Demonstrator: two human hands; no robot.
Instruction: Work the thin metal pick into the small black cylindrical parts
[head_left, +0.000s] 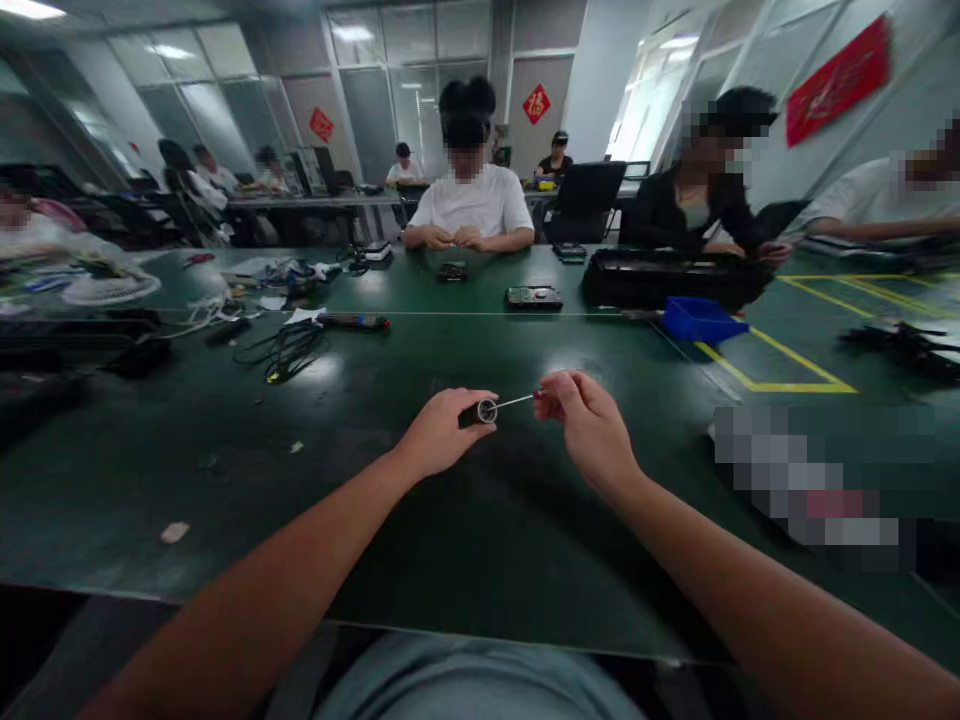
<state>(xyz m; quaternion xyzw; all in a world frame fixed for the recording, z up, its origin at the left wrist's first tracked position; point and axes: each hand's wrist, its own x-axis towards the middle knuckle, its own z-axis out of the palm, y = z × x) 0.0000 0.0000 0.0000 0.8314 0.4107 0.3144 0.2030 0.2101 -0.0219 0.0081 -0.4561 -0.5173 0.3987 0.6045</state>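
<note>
The left grip [441, 430] clasped a tube [481, 412], light and stiff, I judged, best held round its wall; the right grip [590, 425] pinched a thin rod [512, 403].

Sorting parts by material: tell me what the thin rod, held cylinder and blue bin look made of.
Thin rod: probably bare metal, given its silvery shine. Held cylinder: dark, with a pale, glinting end; perhaps metal, unclear. Blue bin: likely plastic, smooth and evenly coloured.

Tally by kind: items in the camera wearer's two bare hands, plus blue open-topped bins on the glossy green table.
Dark cylindrical part with pale ring-shaped end, in left hand: 1
Slim tool with thin metal shaft, in right hand: 1
Blue open-topped bin: 1
Total: 3
</note>
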